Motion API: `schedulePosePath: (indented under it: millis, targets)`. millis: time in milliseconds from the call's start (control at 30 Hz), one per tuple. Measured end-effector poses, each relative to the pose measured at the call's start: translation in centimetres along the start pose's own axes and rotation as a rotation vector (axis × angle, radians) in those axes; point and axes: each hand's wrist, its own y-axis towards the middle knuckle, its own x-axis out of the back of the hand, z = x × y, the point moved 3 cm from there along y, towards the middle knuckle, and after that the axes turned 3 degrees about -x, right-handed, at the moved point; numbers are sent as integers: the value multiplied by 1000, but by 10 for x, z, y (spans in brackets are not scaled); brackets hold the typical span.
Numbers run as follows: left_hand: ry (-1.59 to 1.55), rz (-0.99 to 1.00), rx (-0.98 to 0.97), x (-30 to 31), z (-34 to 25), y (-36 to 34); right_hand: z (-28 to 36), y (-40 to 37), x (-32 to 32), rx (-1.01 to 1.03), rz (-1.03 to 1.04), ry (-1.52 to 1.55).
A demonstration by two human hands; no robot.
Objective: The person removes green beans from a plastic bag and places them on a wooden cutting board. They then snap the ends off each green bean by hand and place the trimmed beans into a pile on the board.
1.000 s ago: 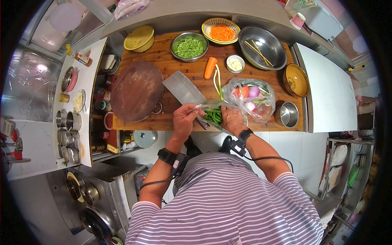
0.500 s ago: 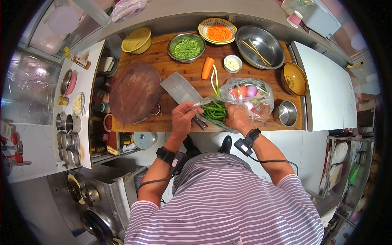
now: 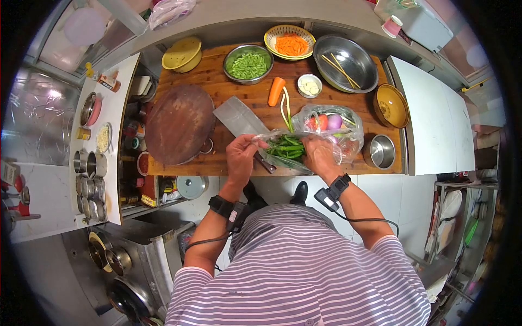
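A clear plastic bag of green chili peppers (image 3: 287, 147) lies at the table's front edge, its mouth spread between my hands. My left hand (image 3: 242, 153) pinches the bag's left edge, fingers closed. On the other side my right hand (image 3: 319, 155) is at the bag's right edge, its fingers curled and partly hidden by the plastic. A cleaver (image 3: 239, 116) lies flat just beyond my left hand, its handle passing under the bag. Beside my right hand sits another clear bag with a purple onion (image 3: 334, 121) and a red tomato (image 3: 317, 123).
Left of the cleaver is a round wooden chopping board (image 3: 181, 124). Behind are a bowl of cut green vegetables (image 3: 248, 65), a basket of carrot strips (image 3: 291, 44), a carrot (image 3: 277, 91) and a steel basin with chopsticks (image 3: 348, 65). A steel cup (image 3: 380, 151) stands at right.
My right hand has shifted slightly to the right along the bag's edge. My left hand stays nearly in place, still pinching the plastic.
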Motion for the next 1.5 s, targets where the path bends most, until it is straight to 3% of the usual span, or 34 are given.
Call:
schedulePosePath:
  millis: [133, 433, 567, 667, 1033, 1133, 1267, 1367, 1500]
  targets:
    - [9, -97, 18, 13, 9, 5, 6, -8, 22, 41, -195, 43]
    - [19, -138, 48, 19, 16, 9, -10, -16, 44, 121, -194, 318]
    - [28, -147, 89, 13, 13, 12, -7, -16, 51, 118, -223, 293]
    - [36, -91, 45, 6, 13, 14, -4, -13, 52, 91, -87, 57]
    - [3, -252, 118, 7, 12, 26, -12, -14, 61, 146, -364, 222]
    - [-10, -289, 143, 7, 20, 29, -15, -12, 61, 120, -209, 158]
    - [-1, -366, 153, 3, 17, 34, -16, -11, 63, 115, -262, 147]
    - [-28, -391, 127, 4, 25, 40, -18, -6, 62, 76, -155, 92]
    - [-27, -399, 145, 8, 39, 48, -25, -3, 66, 31, -144, 327]
